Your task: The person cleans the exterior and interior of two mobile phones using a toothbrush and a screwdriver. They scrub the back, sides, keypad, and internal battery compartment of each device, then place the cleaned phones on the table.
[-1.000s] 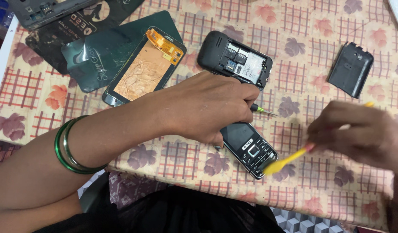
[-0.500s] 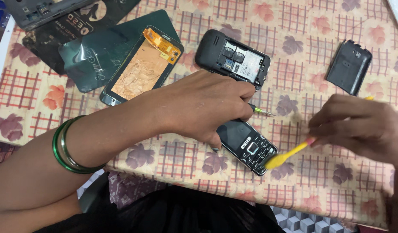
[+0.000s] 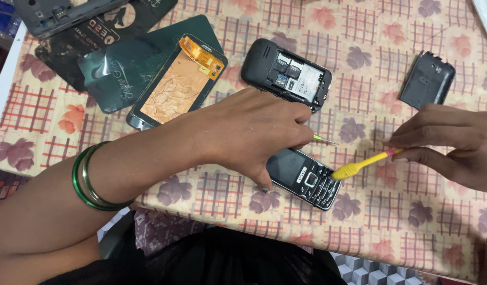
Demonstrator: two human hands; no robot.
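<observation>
Since the earlier frame, right hand [image 3: 454, 145] has lifted slightly, pinching a yellow brush [image 3: 359, 166] whose head touches the keypad phone [image 3: 305, 178]. Left hand [image 3: 259, 132], closed around a thin tool [image 3: 323, 139], steadies that phone beneath it.

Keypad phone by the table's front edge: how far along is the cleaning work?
Done: a second phone lies opened, its back cover set apart to the right. In hand: the left hand steadies the keypad phone and holds a thin green tool; the right hand brings a yellow brush to its keys. Left: the keypad phone is unopened and the other unassembled.
</observation>
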